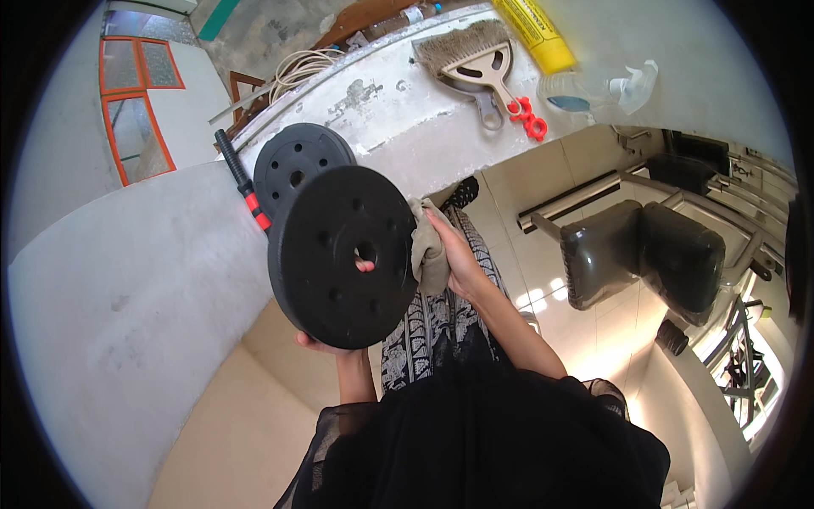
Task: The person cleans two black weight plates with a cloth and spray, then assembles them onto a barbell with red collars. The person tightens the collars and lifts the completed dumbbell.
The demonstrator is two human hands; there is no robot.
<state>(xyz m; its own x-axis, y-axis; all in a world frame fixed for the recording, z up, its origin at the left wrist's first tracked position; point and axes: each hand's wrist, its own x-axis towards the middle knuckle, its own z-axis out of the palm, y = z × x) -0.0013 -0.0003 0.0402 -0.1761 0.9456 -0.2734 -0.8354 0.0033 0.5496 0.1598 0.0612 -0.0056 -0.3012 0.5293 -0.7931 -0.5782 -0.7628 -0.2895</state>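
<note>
A round black weight plate (318,254) with a centre hole and small dimples is held up in front of me. My left hand (320,343) supports it from behind and below; a fingertip shows through the centre hole, and most of the hand is hidden. My right hand (456,259) is closed on a crumpled grey-beige cloth (430,250), pressed to the plate's right edge. Just beyond, more dark plates (315,153) rest on the white ledge, partly covered by the held one. Beside them lies a black dumbbell bar (242,180) with a red section.
Along the ledge (398,153) lie a hand brush with dustpan (479,72), red star-shaped collars (530,119), a clear spray bottle (593,92) and a yellow bottle (536,34). Coiled cable (301,72) sits at its far edge. On the right stands gym equipment with black pads (602,254).
</note>
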